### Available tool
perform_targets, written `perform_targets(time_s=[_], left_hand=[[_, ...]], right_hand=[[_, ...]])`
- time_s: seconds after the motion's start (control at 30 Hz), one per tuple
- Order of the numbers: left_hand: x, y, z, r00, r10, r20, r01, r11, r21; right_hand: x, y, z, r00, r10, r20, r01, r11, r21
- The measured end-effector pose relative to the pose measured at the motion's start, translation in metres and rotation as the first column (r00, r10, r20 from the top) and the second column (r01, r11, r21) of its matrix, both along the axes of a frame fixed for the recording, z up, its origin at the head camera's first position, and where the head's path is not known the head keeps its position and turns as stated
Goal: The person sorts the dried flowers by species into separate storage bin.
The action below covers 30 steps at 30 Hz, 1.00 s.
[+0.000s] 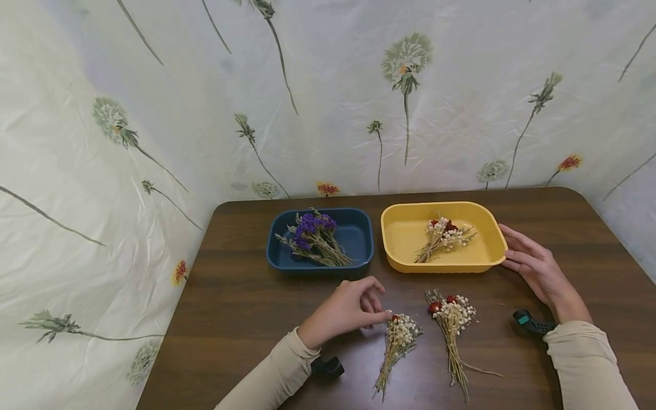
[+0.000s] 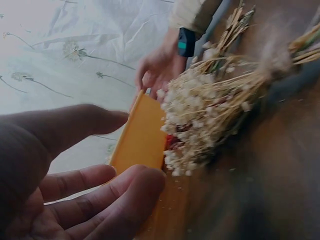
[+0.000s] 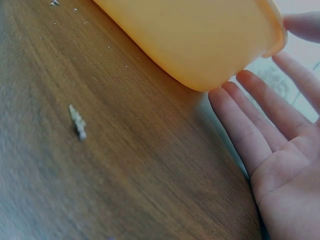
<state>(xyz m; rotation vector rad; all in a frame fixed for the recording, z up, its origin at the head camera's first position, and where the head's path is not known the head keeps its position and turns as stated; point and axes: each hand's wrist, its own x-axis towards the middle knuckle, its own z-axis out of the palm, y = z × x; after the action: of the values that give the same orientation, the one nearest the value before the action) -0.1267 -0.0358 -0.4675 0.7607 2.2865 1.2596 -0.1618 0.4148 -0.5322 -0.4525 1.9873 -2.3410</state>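
Note:
My left hand (image 1: 348, 306) hovers over the table with fingers loosely bent and nothing between thumb and fingers. Its thumb tip is right by the head of a small dried bouquet (image 1: 398, 336) of white blooms with a bit of red. To the right lies a second white-and-red dried bouquet (image 1: 453, 319), stems toward me. My right hand (image 1: 538, 267) touches the right end of the yellow tray (image 1: 405, 233), its fingertips against the outer wall (image 3: 215, 75) in the right wrist view. Inside that tray lies another white-and-red bouquet (image 1: 442, 238).
Left of the yellow tray stands a dark blue tray (image 1: 359, 233) holding purple dried flowers (image 1: 314, 230). A small plant crumb (image 3: 77, 122) lies on the brown table (image 1: 230, 296). A flower-patterned sheet (image 1: 328, 142) hangs behind the table's far edge.

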Motion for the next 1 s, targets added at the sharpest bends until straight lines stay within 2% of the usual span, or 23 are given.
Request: perform_targets(time_s=[0.37, 0.6, 0.73, 0.83, 1.0], left_hand=[[0.025, -0.006, -0.015, 0.998, -0.069, 0.014, 0.070, 0.994, -0.079], [0.038, 0.003, -0.022, 0.995, -0.098, -0.031, 0.093, 0.986, -0.137], [0.041, 0.007, -0.024, 0.991, -0.108, -0.079, 0.095, 0.983, -0.158], [0.040, 0.008, -0.026, 0.990, -0.111, -0.087, 0.097, 0.984, -0.152], [0.037, 0.007, -0.026, 0.995, -0.090, -0.033, 0.086, 0.991, -0.104]], right_hand=[[0.000, -0.001, 0.000, 1.000, 0.003, -0.009, -0.003, 1.000, -0.011], [0.001, -0.001, -0.001, 1.000, -0.008, 0.005, 0.008, 1.000, -0.009], [0.001, 0.000, -0.002, 1.000, -0.007, 0.006, 0.007, 1.000, -0.007], [0.000, 0.000, -0.001, 1.000, -0.004, 0.001, 0.004, 1.000, 0.000], [-0.001, 0.000, -0.001, 1.000, -0.004, -0.004, 0.004, 1.000, 0.009]])
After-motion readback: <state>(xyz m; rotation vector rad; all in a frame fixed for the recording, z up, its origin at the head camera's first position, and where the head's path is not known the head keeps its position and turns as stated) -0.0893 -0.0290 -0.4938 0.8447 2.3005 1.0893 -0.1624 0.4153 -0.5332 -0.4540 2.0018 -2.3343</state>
